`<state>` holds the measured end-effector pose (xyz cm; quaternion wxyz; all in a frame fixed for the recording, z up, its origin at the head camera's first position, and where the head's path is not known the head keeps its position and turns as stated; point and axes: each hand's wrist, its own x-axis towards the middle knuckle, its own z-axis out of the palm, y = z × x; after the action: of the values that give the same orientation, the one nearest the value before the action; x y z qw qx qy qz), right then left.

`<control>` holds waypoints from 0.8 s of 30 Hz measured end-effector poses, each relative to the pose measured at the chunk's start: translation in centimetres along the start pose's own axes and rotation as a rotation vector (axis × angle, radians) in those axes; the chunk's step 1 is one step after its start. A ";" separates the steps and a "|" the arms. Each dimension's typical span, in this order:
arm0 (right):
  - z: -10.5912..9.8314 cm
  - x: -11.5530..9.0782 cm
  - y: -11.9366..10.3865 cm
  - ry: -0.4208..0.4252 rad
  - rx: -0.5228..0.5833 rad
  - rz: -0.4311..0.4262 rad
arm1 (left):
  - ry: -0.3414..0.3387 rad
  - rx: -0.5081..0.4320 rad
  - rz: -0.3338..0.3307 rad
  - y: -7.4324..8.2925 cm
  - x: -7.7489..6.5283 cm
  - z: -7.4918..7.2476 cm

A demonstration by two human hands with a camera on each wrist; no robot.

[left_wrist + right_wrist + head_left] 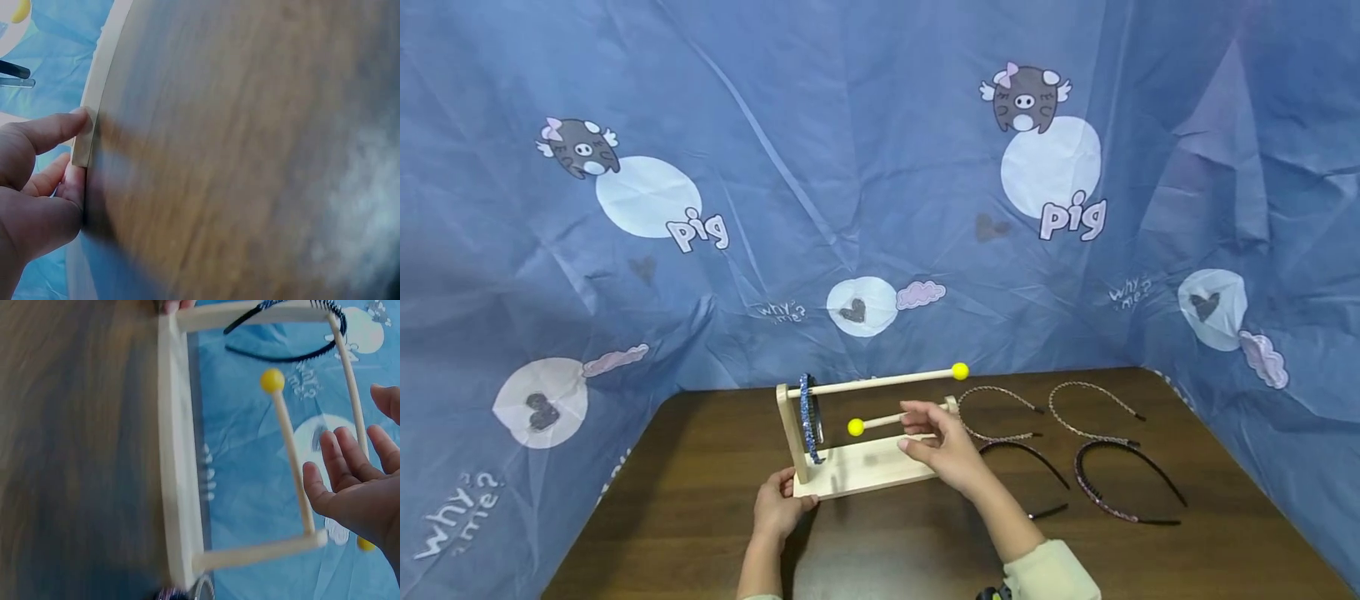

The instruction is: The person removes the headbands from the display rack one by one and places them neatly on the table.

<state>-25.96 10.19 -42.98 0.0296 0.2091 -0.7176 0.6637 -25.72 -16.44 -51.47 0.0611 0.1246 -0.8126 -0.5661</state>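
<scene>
A pale wooden headband stand (868, 468) sits on the table, with two yellow-tipped rods on uprights. My left hand (777, 506) grips the left end of its base; in the left wrist view, thumb and fingers (59, 130) hold the base edge (94, 94). On the upper rod (883, 382), near the left upright, hangs a sparkly blue headband (808, 421). My right hand (951, 454) is before the lower rod (883, 421), fingers loosely bent and holding nothing. The right wrist view shows this hand (365, 494) apart from the lower rod's yellow ball (272, 380).
Right of the stand lie two braided headbands (1093, 385) at the back. Nearer are a dark headband with pinkish sparkle (1105, 502) and another dark headband (1037, 454), partly hidden by the right arm. A blue patterned cloth (865, 208) hangs behind the brown table (700, 467).
</scene>
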 end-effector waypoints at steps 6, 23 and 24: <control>2.2 0.5 -2.7 -0.030 0.054 -0.024 | -0.001 0.001 0.017 0.2 0.1 0.1; 8.0 1.4 -2.3 -0.123 0.188 -0.001 | -0.026 -0.041 0.028 0.0 -0.2 0.0; 8.3 1.6 -2.0 -0.129 0.207 0.007 | -0.025 -0.041 0.029 0.0 -0.2 0.0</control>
<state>-24.75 1.71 -41.57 -0.0408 0.2506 -0.6465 0.7194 -25.54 -16.40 -51.42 0.0618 0.1045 -0.8032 -0.5832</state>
